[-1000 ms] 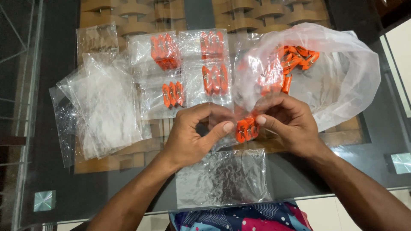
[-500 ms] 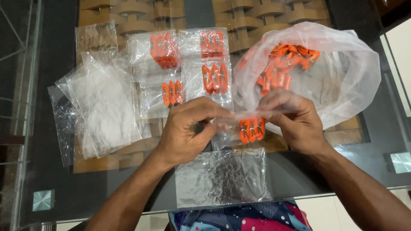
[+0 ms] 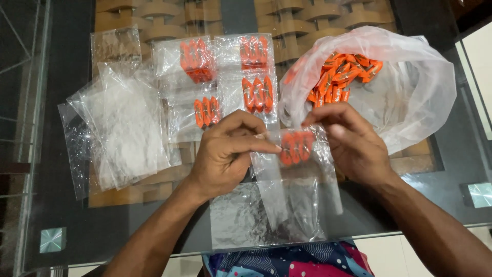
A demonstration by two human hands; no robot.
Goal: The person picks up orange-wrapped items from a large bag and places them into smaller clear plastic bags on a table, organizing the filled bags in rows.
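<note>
Your left hand (image 3: pixel 225 156) and right hand (image 3: pixel 353 146) meet over the glass table (image 3: pixel 66 215), and both pinch the same small clear pouch (image 3: pixel 294 154). Left fingers are curled, thumb and forefinger closed on the pouch's left edge; the right fingers are closed on its top right edge. Inside the pouch sit three orange clips (image 3: pixel 296 146), side by side.

Take that pouch as your landmark. Just above and to its right lies the big clear bag (image 3: pixel 410 87), mouth open towards you, with a heap of loose orange clips (image 3: pixel 341 77) inside, too tangled to count. Its near lip touches your right fingers. Above and left of the pouch lie four filled pouches (image 3: pixel 230 82), packed close together in two columns; the nearest sits just behind your left knuckles. Three of them show three clips each; the fourth is too bunched to count. Further left is a stack of empty clear pouches (image 3: pixel 120 128), the number not countable, and one more empty pouch (image 3: pixel 115 46) above that. Directly below the landmark, another empty pouch (image 3: pixel 256 218) lies flat, reaching the table's near edge.

Open glass shows to the far left and at the lower right of the pouch.
</note>
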